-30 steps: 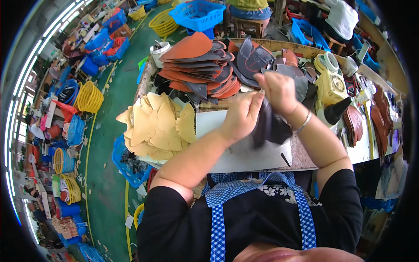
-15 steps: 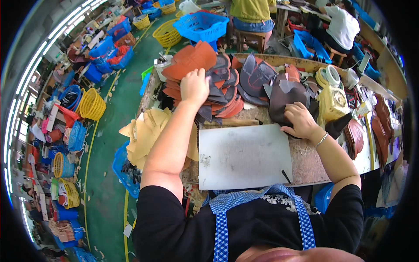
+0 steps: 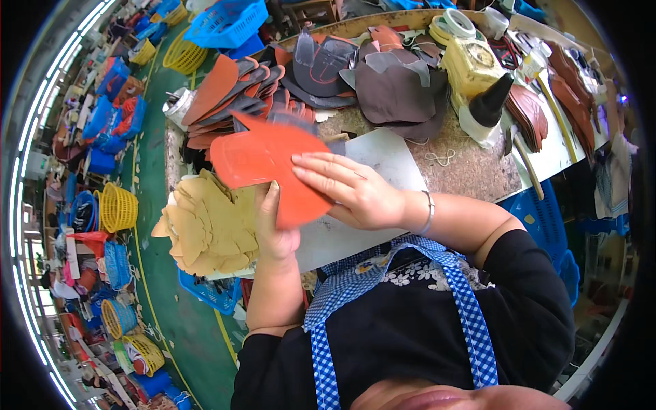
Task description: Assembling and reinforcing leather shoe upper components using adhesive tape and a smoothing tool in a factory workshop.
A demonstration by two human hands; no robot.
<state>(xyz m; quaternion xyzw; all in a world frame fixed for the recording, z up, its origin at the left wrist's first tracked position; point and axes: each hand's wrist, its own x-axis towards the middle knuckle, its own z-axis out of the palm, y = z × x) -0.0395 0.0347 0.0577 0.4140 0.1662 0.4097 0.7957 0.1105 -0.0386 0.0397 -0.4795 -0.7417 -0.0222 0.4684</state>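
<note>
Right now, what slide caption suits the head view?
Left hand holds an orange piece; right hand touches it, above a workbench.

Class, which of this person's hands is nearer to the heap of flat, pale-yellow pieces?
Left. The left hand is just right of the heap; the right hand lies farther right, on the flat orange-red piece.

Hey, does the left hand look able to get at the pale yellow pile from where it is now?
Probably yes: the left hand is right beside the pale yellow pile, with nothing obvious between them. It holds the orange piece, though, so it would likely need to let go first.
</note>
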